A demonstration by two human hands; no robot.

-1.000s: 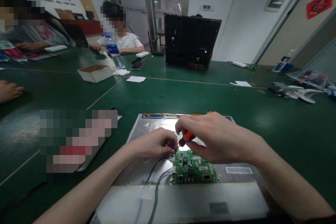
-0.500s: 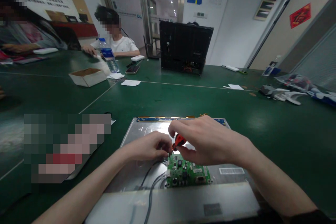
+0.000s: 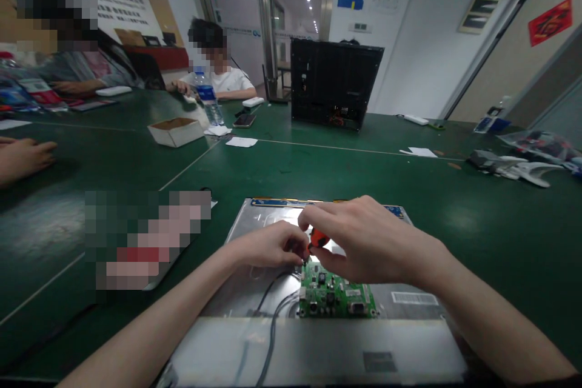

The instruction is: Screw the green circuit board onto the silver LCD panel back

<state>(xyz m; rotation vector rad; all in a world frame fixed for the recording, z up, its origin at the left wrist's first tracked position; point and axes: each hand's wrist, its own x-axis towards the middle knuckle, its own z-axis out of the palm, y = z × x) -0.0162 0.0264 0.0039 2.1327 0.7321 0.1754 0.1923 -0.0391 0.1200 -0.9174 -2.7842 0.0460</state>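
Observation:
My right hand (image 3: 364, 242) grips a short orange-and-black screwdriver (image 3: 319, 237), held over the top left corner of a green circuit board (image 3: 336, 294). Close against it, my left hand (image 3: 277, 244) has its fingers pinched by the tool's lower end; whether they hold the shaft or something small is hidden. The board lies on the metal back of a flat display panel (image 3: 318, 345). Dark cables (image 3: 273, 330) run from the board's left side down over the panel. A blue strip board (image 3: 277, 203) lines the panel's far edge.
A black monitor housing (image 3: 336, 85) stands farther back on the green table (image 3: 318, 170). Left of it are a phone (image 3: 244, 120), a water bottle (image 3: 208, 100) and an open box (image 3: 176, 133). Two people sit at far left; another person's hand (image 3: 25, 160) rests at the left edge.
The camera view has swung left, so everything sits further right in the picture. Both hands stay together at the board's corner, the screwdriver still in my right hand.

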